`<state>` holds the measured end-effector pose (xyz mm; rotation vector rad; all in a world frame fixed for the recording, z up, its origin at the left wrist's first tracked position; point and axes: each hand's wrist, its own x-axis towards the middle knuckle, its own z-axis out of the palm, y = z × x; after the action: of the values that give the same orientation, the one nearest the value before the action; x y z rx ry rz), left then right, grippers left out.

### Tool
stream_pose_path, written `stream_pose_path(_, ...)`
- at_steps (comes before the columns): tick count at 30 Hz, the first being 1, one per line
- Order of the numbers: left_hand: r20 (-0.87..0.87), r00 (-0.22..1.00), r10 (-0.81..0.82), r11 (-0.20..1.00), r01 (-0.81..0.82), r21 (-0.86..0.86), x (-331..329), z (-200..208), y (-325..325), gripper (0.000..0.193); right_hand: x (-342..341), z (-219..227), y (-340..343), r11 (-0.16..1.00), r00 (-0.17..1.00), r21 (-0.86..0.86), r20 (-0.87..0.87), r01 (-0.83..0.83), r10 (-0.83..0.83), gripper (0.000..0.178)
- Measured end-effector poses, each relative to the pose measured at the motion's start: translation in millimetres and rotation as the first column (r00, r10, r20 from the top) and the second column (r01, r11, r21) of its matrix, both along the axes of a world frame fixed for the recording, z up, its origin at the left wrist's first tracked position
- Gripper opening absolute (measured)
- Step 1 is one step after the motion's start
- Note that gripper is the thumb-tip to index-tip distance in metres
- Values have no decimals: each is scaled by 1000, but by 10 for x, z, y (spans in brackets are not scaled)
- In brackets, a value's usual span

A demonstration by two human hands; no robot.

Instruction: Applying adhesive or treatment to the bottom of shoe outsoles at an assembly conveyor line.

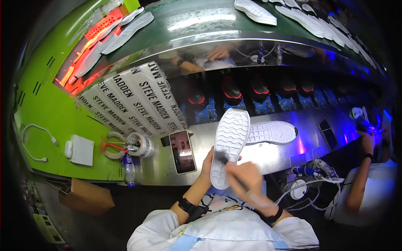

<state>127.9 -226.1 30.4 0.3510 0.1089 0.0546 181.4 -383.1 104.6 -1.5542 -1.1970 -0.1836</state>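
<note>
A white shoe sole [231,133] is raised and tilted in front of me, with wavy ridges near its top and square pockets near its bottom. My left hand [207,166] grips it from behind along its left edge. My right hand [247,178], blurred by motion, is closed round the dark handle of a brush. The dark brush head [220,157] lies over the sole's lower middle. Behind and to the right, another white sole [273,132] rests on the metal bench [268,157], partly hidden by the raised one.
A phone [182,151], tape rolls [145,147] with orange-handled pliers and a printed carton [134,98] stand left. Dark shoes with red rims [231,90] line the shelf behind. Soles [256,11] lie on the green belt [201,21]. A co-worker's arm [361,180] and cables [312,190] are right.
</note>
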Motion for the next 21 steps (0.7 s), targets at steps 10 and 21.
stream_pose_path(10,99,989,-113,994,111,21,196,202,227,64,-47,120,-209,871,803,-162,-491,-464,337,22)
stream_pose_path(21,-388,707,-591,557,706,437,664,444,278,44,164,163,-212,900,886,-157,-310,-407,346,22)
